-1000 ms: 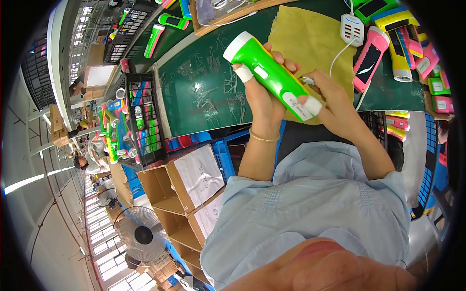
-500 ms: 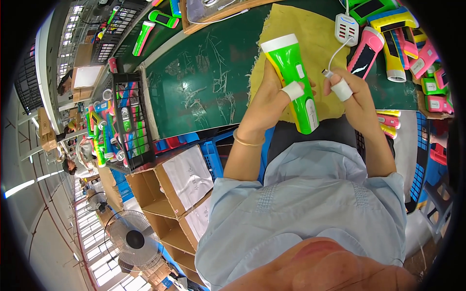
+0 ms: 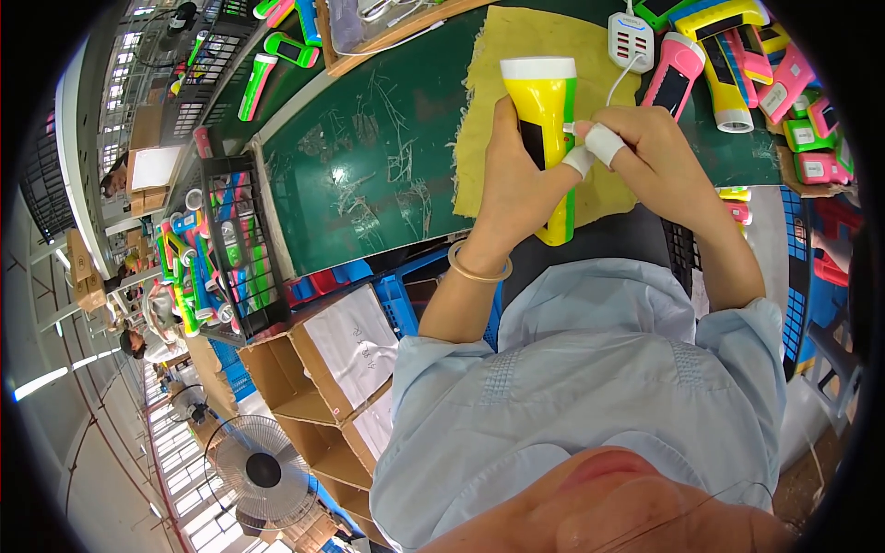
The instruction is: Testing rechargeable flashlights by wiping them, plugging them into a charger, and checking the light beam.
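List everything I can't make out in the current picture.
All in the head view:
- Whether the plug of the white cable is fully seated in the flashlight: fingers of the right hand cover it.
- Most fingers of the left hand: behind the flashlight.
- Wooden tray: cut off by the top edge.
- Distant person's hands: too small.

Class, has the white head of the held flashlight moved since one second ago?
Yes, rightward: the flashlight's white head then showed beyond the left edge of the yellow cloth; now it shows over the cloth, nearer the white multi-port block.
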{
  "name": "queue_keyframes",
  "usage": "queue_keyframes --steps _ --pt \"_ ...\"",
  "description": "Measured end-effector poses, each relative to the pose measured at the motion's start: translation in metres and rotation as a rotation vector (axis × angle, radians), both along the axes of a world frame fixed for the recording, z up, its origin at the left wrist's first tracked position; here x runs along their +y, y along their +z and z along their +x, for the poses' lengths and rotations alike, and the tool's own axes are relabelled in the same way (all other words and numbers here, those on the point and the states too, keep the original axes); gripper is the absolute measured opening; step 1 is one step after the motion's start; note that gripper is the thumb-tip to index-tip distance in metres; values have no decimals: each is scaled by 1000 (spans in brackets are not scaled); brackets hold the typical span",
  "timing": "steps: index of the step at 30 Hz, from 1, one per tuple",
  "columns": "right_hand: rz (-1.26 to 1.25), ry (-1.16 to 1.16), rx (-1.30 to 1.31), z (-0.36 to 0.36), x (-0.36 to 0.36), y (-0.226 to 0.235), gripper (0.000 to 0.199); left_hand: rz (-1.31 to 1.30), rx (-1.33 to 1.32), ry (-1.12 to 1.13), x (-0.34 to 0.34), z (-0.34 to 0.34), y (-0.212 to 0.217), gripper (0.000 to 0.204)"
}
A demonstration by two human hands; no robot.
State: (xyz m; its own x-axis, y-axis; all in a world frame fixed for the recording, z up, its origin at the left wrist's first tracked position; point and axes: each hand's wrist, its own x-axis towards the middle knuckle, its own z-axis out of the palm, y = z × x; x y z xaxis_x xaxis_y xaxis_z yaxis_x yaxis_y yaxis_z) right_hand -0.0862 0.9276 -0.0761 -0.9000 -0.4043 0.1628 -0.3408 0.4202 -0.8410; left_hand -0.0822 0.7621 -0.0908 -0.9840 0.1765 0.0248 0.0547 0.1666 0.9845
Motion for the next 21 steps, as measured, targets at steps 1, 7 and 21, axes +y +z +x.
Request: queue_keyframes --steps 1,7,21 --pt "79 -76 97 3 -3 1 20 -53 16 26 1 0 1 57" --pt "90 -217 281 7 -15 -7 15 -171 261 145 13 6 0 58" --pt "114 -162 198 12 -21 -17 19 -321 270 222 11 20 -9 75"
